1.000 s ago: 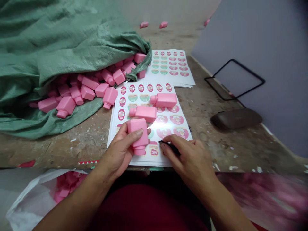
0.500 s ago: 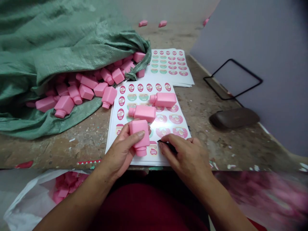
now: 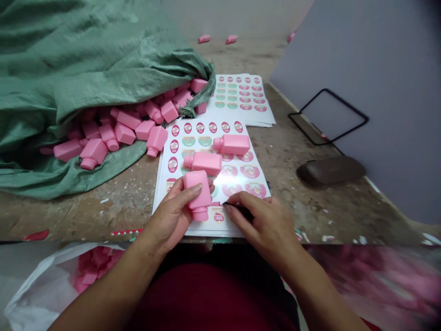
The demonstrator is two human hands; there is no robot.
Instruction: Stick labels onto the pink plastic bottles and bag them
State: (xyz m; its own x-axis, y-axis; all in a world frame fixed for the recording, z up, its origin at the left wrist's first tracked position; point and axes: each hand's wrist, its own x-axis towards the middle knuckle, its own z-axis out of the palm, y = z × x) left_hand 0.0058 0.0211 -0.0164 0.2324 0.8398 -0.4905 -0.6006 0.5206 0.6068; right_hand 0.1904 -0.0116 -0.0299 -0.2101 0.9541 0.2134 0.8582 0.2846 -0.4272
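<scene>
My left hand (image 3: 174, 209) is closed around a pink plastic bottle (image 3: 198, 193), its neck pointing down toward me. My right hand (image 3: 263, 218) pinches a slim black pointed tool (image 3: 243, 210); its tip is at a small pink label (image 3: 218, 216) on the front part of the sticker sheet (image 3: 201, 228). Whether that label's edge is lifted I cannot tell. Two more pink bottles lie on their sides on the sheet, one (image 3: 203, 163) just beyond my left hand and another (image 3: 232, 144) farther back. Most of the tool is hidden by my fingers.
A green woven sack (image 3: 113, 59) spills many pink bottles (image 3: 127, 117) at left. Behind lies another stack of sticker sheets (image 3: 241, 115). At right are a dark case (image 3: 332, 170) and a black wire frame (image 3: 329, 115) by a panel. A white bag (image 3: 44, 276) hangs below the table edge.
The view has shifted slightly. The tool tip has moved a little left and up at the small label. My left hand still holds the bottle in nearly the same pose.
</scene>
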